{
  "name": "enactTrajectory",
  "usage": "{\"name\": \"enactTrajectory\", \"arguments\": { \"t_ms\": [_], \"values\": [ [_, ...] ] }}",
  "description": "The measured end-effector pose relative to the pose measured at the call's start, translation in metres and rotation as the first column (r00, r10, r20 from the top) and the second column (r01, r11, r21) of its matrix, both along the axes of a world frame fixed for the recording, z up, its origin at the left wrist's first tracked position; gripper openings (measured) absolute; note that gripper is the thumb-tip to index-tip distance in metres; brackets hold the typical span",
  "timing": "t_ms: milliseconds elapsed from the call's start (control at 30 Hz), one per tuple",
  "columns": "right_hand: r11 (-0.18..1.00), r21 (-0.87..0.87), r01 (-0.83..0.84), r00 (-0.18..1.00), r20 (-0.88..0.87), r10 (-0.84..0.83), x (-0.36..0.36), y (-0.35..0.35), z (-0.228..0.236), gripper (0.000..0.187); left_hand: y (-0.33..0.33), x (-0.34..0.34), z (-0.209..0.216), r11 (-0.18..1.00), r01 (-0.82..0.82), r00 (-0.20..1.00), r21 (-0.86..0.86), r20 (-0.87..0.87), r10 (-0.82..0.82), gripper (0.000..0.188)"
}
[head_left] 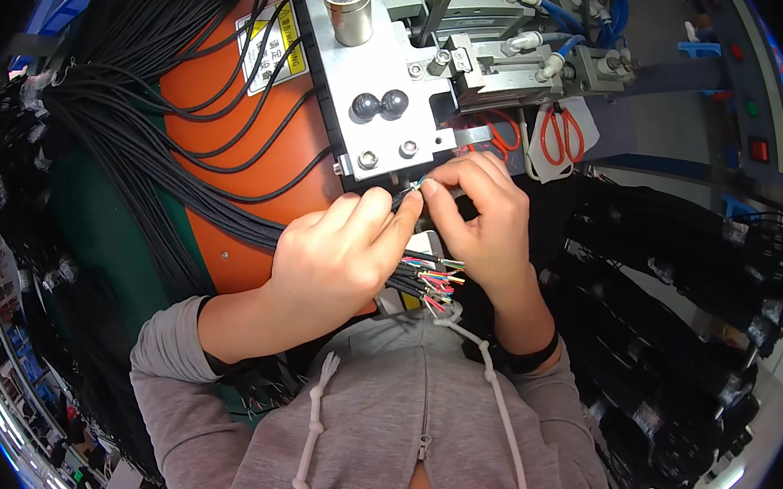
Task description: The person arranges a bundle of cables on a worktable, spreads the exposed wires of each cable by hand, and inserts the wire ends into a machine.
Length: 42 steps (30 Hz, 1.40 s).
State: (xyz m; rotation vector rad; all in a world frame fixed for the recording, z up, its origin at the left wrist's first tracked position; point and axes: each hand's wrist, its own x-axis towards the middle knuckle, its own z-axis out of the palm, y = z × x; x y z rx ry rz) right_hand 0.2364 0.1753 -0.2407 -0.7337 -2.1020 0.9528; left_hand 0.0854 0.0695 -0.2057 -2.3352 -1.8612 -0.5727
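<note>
In front of the metal machine head (385,48), my two hands meet at the end of a black cable (402,197). My left hand (345,245) is closed round the cable close to its tip. Thumb and forefinger of my right hand (483,206) pinch the thin wires (418,184) that come out of it; their tips are partly hidden by my fingers. Below my hands lies a bundle of black cables (419,275), its ends stripped to coloured wires in red, green, yellow, blue and white.
Many black cables (133,110) run over the orange panel (240,161) on the left. Orange-handled scissors (562,136) lie behind my right hand. Pneumatic cylinders with blue hoses (560,22) stand at the back. Bundled black cables (655,314) hang at right. A red switch (759,150) sits far right.
</note>
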Motion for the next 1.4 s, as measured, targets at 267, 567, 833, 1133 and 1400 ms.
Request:
{"name": "enactTrajectory", "arguments": {
  "t_ms": [267, 567, 833, 1133, 1400],
  "values": [
    [0.996, 0.090, 0.028, 0.999, -0.020, -0.026, -0.006, -0.004, -0.011, 0.009, -0.002, 0.003, 0.004, 0.996, -0.045, 0.996, -0.077, -0.083, 0.038, 0.039],
    [0.781, -0.624, -0.008, 0.980, -0.160, -0.117, -0.006, -0.012, -0.028, 0.008, 0.006, -0.006, -0.007, 0.998, -0.015, 0.998, 0.065, 0.064, 0.011, 0.029],
    [0.934, -0.355, -0.022, 0.994, -0.111, -0.019, 0.000, -0.004, -0.015, 0.007, -0.009, -0.002, 0.009, 0.990, -0.125, 0.991, -0.067, -0.057, 0.121, 0.023],
    [0.903, -0.116, -0.413, 0.831, -0.454, 0.322, 0.016, 0.012, -0.002, 0.018, 0.004, -0.007, 0.013, 0.995, 0.027, 0.991, 0.099, 0.125, -0.040, 0.021],
    [0.876, -0.374, -0.304, 0.827, -0.560, 0.048, -0.002, -0.019, 0.019, 0.020, 0.002, -0.009, 0.008, 0.971, 0.097, 0.951, 0.217, 0.266, -0.155, 0.026]
  ]
}}
